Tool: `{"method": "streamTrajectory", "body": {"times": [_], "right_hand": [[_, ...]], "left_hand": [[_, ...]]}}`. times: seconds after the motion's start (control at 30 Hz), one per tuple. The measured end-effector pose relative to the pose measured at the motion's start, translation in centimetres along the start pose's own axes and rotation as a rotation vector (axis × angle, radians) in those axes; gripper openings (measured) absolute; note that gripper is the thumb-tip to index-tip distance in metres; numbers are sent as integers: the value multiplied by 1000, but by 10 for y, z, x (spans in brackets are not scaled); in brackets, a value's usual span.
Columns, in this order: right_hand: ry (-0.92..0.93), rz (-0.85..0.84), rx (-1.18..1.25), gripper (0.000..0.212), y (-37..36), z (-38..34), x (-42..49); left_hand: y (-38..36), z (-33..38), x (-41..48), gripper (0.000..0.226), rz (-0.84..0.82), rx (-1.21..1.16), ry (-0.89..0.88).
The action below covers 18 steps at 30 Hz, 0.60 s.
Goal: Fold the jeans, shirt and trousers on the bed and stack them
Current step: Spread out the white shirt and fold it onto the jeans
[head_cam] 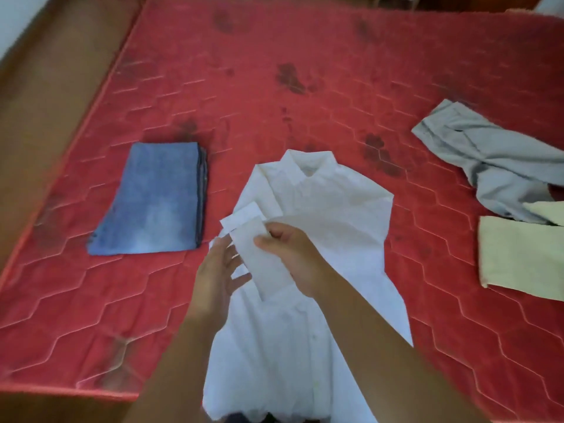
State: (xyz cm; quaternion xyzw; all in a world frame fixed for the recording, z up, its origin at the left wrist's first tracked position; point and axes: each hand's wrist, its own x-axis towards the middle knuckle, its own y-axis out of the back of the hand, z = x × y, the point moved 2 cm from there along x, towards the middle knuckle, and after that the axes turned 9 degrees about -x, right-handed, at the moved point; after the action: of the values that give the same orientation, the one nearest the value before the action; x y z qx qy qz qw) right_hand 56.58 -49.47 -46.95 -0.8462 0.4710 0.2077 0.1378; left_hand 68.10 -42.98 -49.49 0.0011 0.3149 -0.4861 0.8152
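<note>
Here, a red quilted mattress on the bed (pixel 305 56) fills nearly the whole view, its stitching forming a honeycomb pattern with several dark stains. A brown wooden edge (pixel 45 102) runs along its left side.

The white shirt (pixel 329 203) lies spread in the middle of the bed. Its collar (pixel 308 163) points toward the far side and its hem reaches the near edge of the mattress. Its left side is folded in over the body, while its right side lies flat with a slanting edge.

The jeans (pixel 155 199) lie to the left of the shirt, apart from it. They are already folded into a flat blue rectangle, with the layered edges showing along their right side.

The grey trousers (pixel 488 160) lie rumpled and unfolded at the right of the bed, well apart from the shirt. Just below them, and overlapping their lower end, lies a cream cloth (pixel 518 257), flat and partly cut off by the frame.

Above the middle of the shirt, the right hand (pixel 293 254) pinches one sleeve (pixel 262 264), thumb on top and fingers curled beneath, holding it lifted off the shirt. The left hand (pixel 216 270) is spread, its straight fingers reaching to the sleeve's left edge; the blur hides whether they touch it.
</note>
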Motion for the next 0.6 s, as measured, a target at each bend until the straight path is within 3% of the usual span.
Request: {"method": "streamTrajectory", "body": {"times": [0.13,0.23,0.37,0.6], "right_hand": [[-108,-103,-16,34,-49,26,30],[-169,-156,2,15,-72,52,39],[-227,-202,-88,16,-79,81,46],[-228,162,-207,16,6,117,56]], "left_hand": [[56,-2,13,38,56,104,9],[90,-15,15,39,140,67,80],[110,-38,14,34,172,65,138],[72,-78,27,27,182,310,93]]}}
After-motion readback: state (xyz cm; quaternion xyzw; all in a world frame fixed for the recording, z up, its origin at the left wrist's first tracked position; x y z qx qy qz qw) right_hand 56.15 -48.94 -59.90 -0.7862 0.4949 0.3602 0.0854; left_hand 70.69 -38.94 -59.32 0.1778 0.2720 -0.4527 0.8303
